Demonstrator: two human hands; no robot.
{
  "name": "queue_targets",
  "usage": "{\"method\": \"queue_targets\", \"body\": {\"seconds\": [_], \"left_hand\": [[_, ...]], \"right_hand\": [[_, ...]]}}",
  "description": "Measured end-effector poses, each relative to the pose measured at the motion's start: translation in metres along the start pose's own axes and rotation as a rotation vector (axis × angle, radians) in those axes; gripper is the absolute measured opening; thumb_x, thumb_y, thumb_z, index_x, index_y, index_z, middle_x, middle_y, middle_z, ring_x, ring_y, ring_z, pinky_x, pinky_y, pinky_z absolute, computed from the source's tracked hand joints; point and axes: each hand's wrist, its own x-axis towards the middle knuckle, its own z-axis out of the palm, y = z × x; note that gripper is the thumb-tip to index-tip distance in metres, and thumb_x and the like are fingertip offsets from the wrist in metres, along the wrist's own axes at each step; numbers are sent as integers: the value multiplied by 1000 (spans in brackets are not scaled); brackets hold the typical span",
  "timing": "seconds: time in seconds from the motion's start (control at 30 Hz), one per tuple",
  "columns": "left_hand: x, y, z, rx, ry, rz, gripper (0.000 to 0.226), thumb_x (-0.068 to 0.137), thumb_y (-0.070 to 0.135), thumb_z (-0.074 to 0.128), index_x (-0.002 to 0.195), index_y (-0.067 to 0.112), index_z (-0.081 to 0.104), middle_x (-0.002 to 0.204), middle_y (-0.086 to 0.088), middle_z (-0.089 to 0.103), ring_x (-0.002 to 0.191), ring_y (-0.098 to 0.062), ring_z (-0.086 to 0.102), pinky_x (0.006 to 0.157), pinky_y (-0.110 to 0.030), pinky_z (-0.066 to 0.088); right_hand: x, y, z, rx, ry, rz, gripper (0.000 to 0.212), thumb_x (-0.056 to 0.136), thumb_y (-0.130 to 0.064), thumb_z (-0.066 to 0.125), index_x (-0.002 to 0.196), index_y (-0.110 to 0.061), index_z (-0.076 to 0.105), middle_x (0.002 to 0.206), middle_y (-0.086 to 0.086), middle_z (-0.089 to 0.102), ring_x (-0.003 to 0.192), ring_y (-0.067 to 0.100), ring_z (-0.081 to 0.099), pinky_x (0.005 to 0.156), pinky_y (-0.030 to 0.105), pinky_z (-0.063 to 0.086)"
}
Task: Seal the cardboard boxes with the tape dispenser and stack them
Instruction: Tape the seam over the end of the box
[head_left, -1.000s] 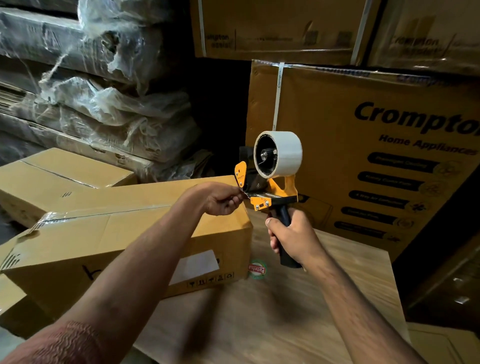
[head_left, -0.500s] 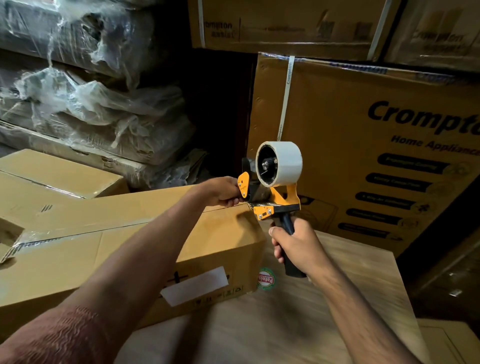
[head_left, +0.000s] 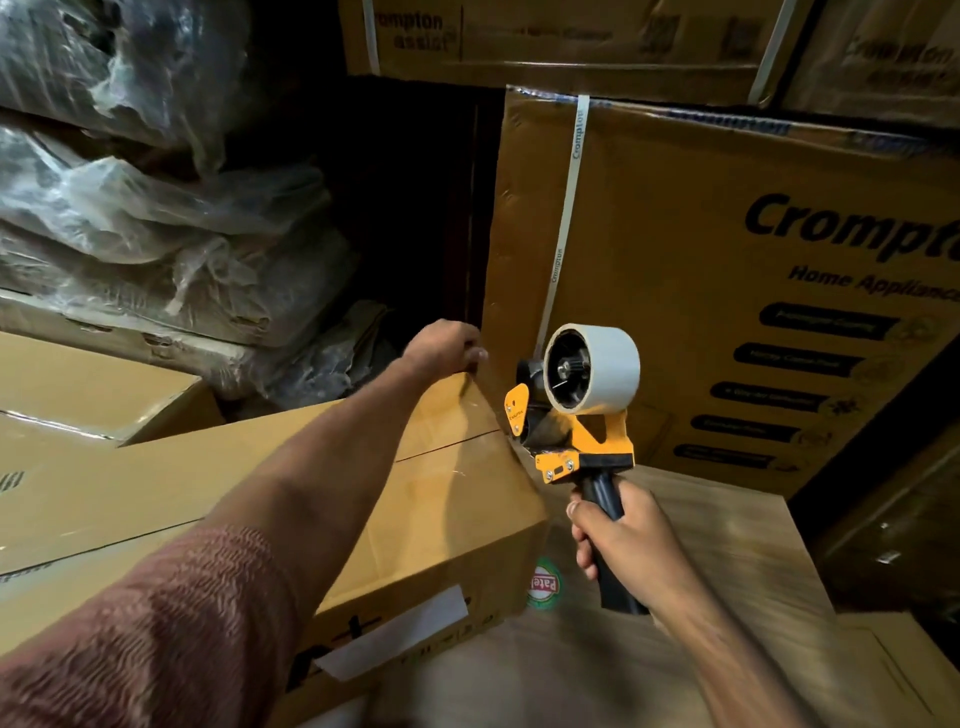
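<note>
A long cardboard box (head_left: 249, 483) lies on the wooden table (head_left: 717, 582), its top seam running toward its right end. My left hand (head_left: 447, 345) reaches over the box to its far right corner, fingers closed on the end of the clear tape and resting on the box edge. A glossy strip of tape (head_left: 483, 415) runs from that hand down to the dispenser. The orange tape dispenser (head_left: 582, 410), with a white tape roll (head_left: 597, 369), stands just off the box's right end. My right hand (head_left: 618, 540) grips its black handle.
A big printed Crompton carton (head_left: 727, 270) stands close behind the dispenser, with more cartons above it. Plastic-wrapped bundles (head_left: 130, 218) are piled at the back left. Another cardboard box (head_left: 78, 384) sits at the left. A green sticker (head_left: 544, 584) is on the table.
My left hand has pulled the tape end away from the dispenser and up to the box's far right corner. The dispenser has dropped slightly beside the box end. The view has shifted closer.
</note>
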Motion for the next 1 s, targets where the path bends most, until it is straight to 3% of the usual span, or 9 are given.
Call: {"method": "queue_targets", "body": {"seconds": [0.57,0.67,0.73,0.8,0.87,1.0], "left_hand": [[37,-23,22,170,-188,-42,17,94,36,62,87,20,63,91,-1,62,85,-16,58,70,-31,41],[43,-25,21,84,-324,-149,22,96,38,60,84,19,61,92,-3,62,81,-16,56,72,-31,39],[45,-27,17,-16,-422,-274,27,95,42,60,97,16,65,98,-5,64,87,-19,60,74,-32,44],[45,-33,14,-96,-482,-413,39,91,49,64,109,14,65,104,-7,65,95,-23,62,82,-36,49],[40,-39,13,-159,-548,-524,46,86,53,68,107,12,64,105,-10,65,99,-28,61,93,-43,50],[34,-46,16,-249,-609,-637,60,72,63,76,103,12,68,102,-12,68,94,-32,63,87,-48,50]], "right_hand": [[32,4,27,-146,-24,78,8,94,-12,55,96,-4,57,63,8,60,49,17,58,47,27,46],[34,2,26,-171,-46,108,9,96,-14,53,99,-6,56,67,7,60,50,14,59,48,26,47],[33,2,26,-198,-45,114,9,96,-16,53,99,-7,55,69,6,60,50,12,59,49,25,47],[32,4,26,-250,-29,105,8,96,-18,54,97,-10,56,72,6,61,53,12,61,51,27,48],[30,8,27,-293,-13,95,7,95,-20,55,94,-13,56,75,7,60,57,15,61,53,29,49],[29,9,30,-250,-16,127,8,97,-19,54,97,-11,55,76,8,60,52,12,59,51,24,47]]}}
